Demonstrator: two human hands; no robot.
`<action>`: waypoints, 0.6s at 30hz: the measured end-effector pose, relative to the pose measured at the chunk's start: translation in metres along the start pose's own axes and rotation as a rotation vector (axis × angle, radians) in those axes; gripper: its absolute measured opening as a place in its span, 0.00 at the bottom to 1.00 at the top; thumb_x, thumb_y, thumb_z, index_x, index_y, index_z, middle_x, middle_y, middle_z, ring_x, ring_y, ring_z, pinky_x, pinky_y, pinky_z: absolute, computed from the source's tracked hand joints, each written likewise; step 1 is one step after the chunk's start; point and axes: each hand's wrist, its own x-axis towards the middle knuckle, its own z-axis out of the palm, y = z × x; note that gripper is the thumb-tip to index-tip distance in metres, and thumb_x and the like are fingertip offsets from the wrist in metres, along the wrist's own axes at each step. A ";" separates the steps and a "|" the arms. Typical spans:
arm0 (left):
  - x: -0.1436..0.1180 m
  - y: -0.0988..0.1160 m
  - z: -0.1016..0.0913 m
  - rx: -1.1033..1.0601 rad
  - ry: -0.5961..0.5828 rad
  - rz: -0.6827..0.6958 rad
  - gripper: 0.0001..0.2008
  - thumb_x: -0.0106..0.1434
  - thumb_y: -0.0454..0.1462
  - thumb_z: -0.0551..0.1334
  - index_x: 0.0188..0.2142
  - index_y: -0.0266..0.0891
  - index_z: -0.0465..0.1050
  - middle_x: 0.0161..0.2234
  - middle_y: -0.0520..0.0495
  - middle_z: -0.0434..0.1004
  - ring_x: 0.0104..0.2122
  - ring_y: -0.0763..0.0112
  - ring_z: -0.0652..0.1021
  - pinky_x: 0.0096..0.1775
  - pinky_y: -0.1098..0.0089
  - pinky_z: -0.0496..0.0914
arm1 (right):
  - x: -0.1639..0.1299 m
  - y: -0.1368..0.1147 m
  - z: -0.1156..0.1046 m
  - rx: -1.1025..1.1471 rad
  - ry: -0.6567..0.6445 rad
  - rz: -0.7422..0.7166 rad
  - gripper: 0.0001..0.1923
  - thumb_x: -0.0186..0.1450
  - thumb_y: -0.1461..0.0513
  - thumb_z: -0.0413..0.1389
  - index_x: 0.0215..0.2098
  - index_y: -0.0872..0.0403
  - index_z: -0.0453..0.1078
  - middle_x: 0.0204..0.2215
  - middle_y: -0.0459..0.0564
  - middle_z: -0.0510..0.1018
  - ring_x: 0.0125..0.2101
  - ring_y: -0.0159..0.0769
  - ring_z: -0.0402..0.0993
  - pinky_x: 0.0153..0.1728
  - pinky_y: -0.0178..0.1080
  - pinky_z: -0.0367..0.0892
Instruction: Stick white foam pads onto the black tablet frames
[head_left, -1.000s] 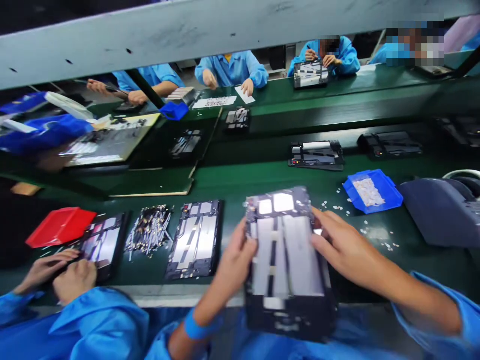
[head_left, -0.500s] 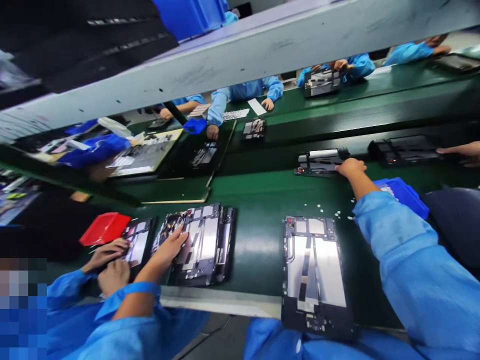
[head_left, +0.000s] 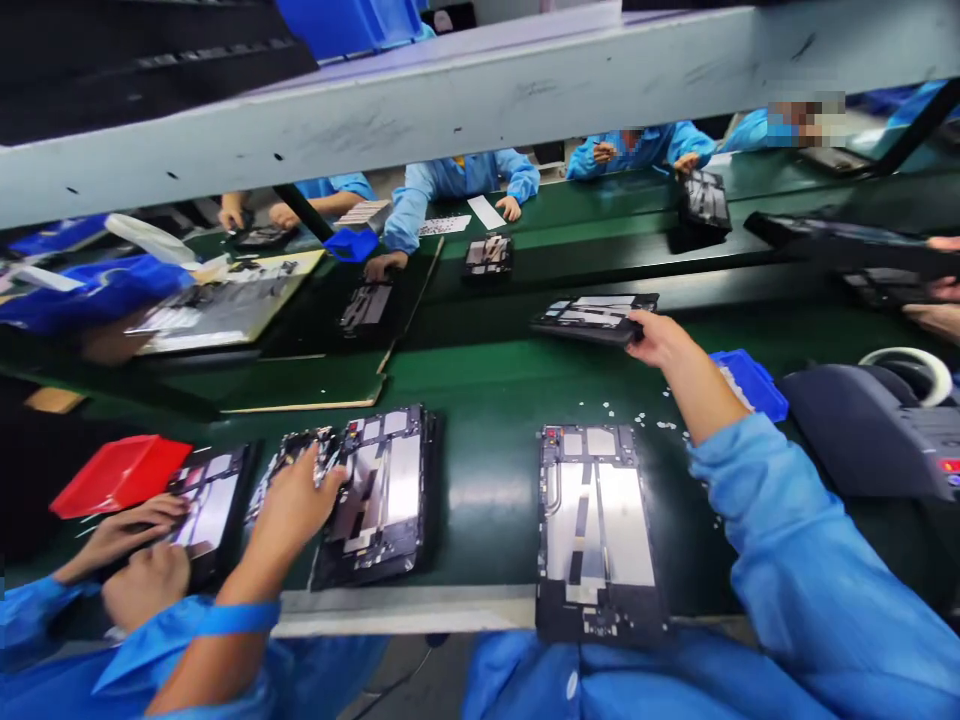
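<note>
green bench (head_left: 487,510) under a grey shelf (head_left: 450,110), one tablet (head_left: 589,312) gripped by its end

co-workers (head_left: 442,185) in blue sit along the far side. out over the middle of the bench, the right hand (head_left: 660,340) has closed fingers on the right end of the tablet, the underneath ones mostly hidden. the tablet tilts; i cannot tell whether its far end touches the surface.

the left hand (head_left: 296,510) has thumb and fingers spread, gripping nothing that shows. its fingers are over the pile (head_left: 289,458) of small strips and its thumb is at the stack's (head_left: 386,480) left edge; contact there is unclear.

a pinch at one end probably lets the other end dip, so the hold should be firm, on the frame, with the fingertips off the silver face and the thin ribbons. keeping the tablet level would help, and a second hand under it would steady it better than a one-handed carry.

the right sleeve (head_left: 772,500) passes close to the blue tray (head_left: 757,390) and white scraps (head_left: 666,425); the elbow is best kept high there. the front tablet (head_left: 604,530) lies face up with its near end past the bench edge, so a low sleeve could nudge it. likewise, the left thumb should press lightly, if at all, lest the stack slide.
</note>
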 end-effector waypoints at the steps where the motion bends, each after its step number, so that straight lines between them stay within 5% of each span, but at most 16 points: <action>1: -0.011 0.015 0.002 -0.051 0.007 0.027 0.25 0.56 0.45 0.65 0.53 0.40 0.73 0.52 0.40 0.80 0.56 0.44 0.75 0.54 0.49 0.72 | -0.016 0.006 -0.001 0.055 -0.010 -0.008 0.02 0.68 0.64 0.57 0.38 0.55 0.69 0.26 0.45 0.77 0.25 0.30 0.74 0.25 0.32 0.70; 3: -0.041 0.055 0.015 -0.354 -0.099 0.031 0.31 0.60 0.51 0.65 0.61 0.43 0.68 0.55 0.40 0.78 0.51 0.49 0.78 0.50 0.52 0.75 | -0.060 0.024 -0.002 0.207 -0.055 -0.067 0.04 0.65 0.63 0.58 0.39 0.54 0.70 0.32 0.47 0.80 0.30 0.33 0.78 0.29 0.34 0.74; 7: -0.115 0.158 0.070 -1.062 -0.628 -0.035 0.44 0.55 0.60 0.69 0.64 0.43 0.63 0.56 0.34 0.77 0.48 0.51 0.81 0.46 0.55 0.77 | -0.172 0.079 0.005 0.278 -0.116 -0.194 0.14 0.63 0.56 0.59 0.46 0.51 0.70 0.42 0.50 0.82 0.40 0.42 0.80 0.40 0.44 0.79; 10: -0.147 0.206 0.105 -1.242 -0.572 -0.067 0.37 0.59 0.60 0.67 0.60 0.44 0.67 0.51 0.39 0.80 0.46 0.56 0.81 0.46 0.58 0.77 | -0.236 0.118 0.001 0.152 -0.183 -0.284 0.23 0.66 0.50 0.59 0.56 0.49 0.68 0.53 0.55 0.80 0.51 0.46 0.77 0.51 0.50 0.76; 12: -0.151 0.210 0.113 -1.223 -0.500 -0.141 0.33 0.60 0.58 0.66 0.58 0.43 0.70 0.47 0.42 0.82 0.43 0.57 0.81 0.43 0.60 0.77 | -0.258 0.136 -0.016 0.099 -0.281 -0.280 0.28 0.65 0.44 0.60 0.58 0.48 0.67 0.54 0.57 0.78 0.53 0.48 0.76 0.50 0.49 0.76; 14: -0.146 0.199 0.110 -1.132 -0.565 -0.170 0.32 0.58 0.55 0.69 0.56 0.41 0.71 0.45 0.43 0.83 0.41 0.57 0.82 0.42 0.61 0.77 | -0.268 0.145 -0.044 0.076 -0.309 -0.262 0.34 0.65 0.37 0.57 0.61 0.47 0.65 0.55 0.60 0.77 0.50 0.49 0.78 0.44 0.47 0.77; 18: -0.140 0.170 0.103 -0.865 -0.734 0.080 0.25 0.62 0.47 0.67 0.55 0.40 0.74 0.48 0.41 0.82 0.50 0.53 0.79 0.51 0.59 0.74 | -0.277 0.154 -0.089 -0.114 -0.333 -0.218 0.36 0.69 0.41 0.54 0.70 0.43 0.57 0.60 0.60 0.71 0.38 0.41 0.78 0.34 0.44 0.77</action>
